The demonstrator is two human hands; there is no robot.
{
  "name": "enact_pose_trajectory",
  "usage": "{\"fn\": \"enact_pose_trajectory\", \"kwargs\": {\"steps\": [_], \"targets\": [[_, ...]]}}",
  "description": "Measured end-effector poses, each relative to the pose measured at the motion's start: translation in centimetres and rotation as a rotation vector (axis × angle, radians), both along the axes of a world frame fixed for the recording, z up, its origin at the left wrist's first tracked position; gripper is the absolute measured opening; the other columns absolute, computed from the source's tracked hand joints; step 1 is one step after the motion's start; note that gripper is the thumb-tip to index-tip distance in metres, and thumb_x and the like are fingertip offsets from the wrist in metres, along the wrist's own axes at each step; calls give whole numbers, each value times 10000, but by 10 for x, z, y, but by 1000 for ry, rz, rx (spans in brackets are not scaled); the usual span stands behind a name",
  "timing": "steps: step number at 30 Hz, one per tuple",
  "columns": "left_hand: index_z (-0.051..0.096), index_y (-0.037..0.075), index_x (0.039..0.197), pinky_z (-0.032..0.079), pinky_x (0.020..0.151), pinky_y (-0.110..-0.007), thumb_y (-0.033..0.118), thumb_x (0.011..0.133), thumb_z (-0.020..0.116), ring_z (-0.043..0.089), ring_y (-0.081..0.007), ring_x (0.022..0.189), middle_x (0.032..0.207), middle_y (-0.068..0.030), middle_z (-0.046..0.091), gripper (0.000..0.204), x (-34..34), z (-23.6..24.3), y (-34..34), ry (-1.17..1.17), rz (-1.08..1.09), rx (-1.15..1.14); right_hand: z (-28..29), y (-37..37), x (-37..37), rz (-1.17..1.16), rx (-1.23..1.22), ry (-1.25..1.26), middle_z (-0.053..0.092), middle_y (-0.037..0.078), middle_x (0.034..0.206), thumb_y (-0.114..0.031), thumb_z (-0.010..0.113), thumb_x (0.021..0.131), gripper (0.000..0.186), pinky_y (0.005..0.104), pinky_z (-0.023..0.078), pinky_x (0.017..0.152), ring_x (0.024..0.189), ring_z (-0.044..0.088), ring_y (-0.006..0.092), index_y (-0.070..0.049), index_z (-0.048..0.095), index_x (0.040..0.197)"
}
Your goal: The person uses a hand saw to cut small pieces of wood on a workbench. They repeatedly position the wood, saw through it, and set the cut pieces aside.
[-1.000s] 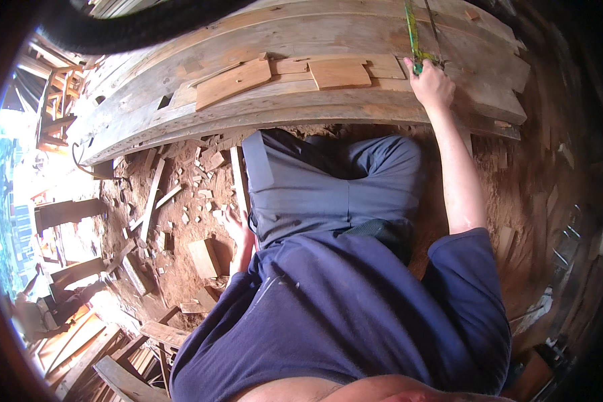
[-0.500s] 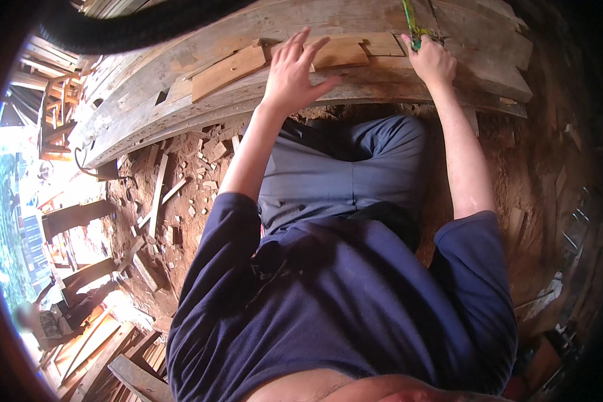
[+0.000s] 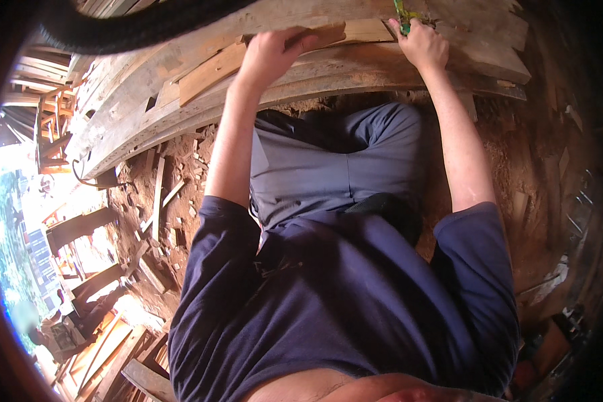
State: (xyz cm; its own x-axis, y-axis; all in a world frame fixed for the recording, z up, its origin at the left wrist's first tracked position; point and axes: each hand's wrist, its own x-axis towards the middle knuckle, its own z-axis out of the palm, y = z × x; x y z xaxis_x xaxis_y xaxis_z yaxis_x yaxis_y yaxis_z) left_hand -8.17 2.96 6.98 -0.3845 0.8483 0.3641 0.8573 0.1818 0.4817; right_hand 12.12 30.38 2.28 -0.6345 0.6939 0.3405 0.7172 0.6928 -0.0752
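My left hand [image 3: 269, 55] is closed at the left end of a short wooden board [image 3: 327, 34], which is tilted up off the bench; its fingertips are partly hidden. Beneath and beside that hand, another light board [image 3: 212, 70] lies along the bench's near part. A further flat piece of wood [image 3: 368, 31] lies between the two hands. My right hand [image 3: 425, 45] is wrapped round a green and yellow tool [image 3: 402, 15], which stands up past the top of the view, so its kind cannot be made out.
A thick, weathered plank bench [image 3: 124, 124] curves across the front of me, with notches cut in it. Wood offcuts [image 3: 159, 197] and chips litter the dirt floor on the left. Stacked boards [image 3: 110, 355] lie at lower left, near a blurred person [image 3: 57, 335]. My crossed legs are under the near edge.
My left hand, spread open before, has moved slightly left and closed on the short board, which has tipped up from lying flat. My right hand keeps hold of the tool.
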Motion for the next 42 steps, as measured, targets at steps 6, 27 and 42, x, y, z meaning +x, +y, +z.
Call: {"fn": "enact_pose_trajectory", "kwargs": {"steps": [6, 27, 42], "targets": [[723, 113, 1277, 577, 834, -448, 439, 965, 669, 741, -345, 959, 1092, -193, 759, 455, -21, 33, 28, -145, -40, -244, 6, -3, 0, -1, 14, -28, 765, 166, 858, -727, 431, 991, 709, 520, 589, 702, 843, 760, 386, -86, 724, 907], [603, 180, 637, 511, 556, -370, 565, 985, 605, 679, -216, 554, 590, -19, 659, 519, 3, -35, 91, 687, 344, 370, 14, 7, 11, 75, 6, 259, 677, 211, 704, -664, 547, 987, 660, 484, 531, 616, 679, 717, 378, -52, 646, 760], [589, 178, 650, 518, 579, -330, 425, 1003, 645, 680, -180, 579, 612, 15, 668, 435, 14, -31, 81, 672, 352, 422, 22, -127, 22, 360, -1284, 1239, 439, -46, 586, -146, 727, 992, 292, 274, 334, 475, 470, 403, 70, -121, 508, 801]]}}
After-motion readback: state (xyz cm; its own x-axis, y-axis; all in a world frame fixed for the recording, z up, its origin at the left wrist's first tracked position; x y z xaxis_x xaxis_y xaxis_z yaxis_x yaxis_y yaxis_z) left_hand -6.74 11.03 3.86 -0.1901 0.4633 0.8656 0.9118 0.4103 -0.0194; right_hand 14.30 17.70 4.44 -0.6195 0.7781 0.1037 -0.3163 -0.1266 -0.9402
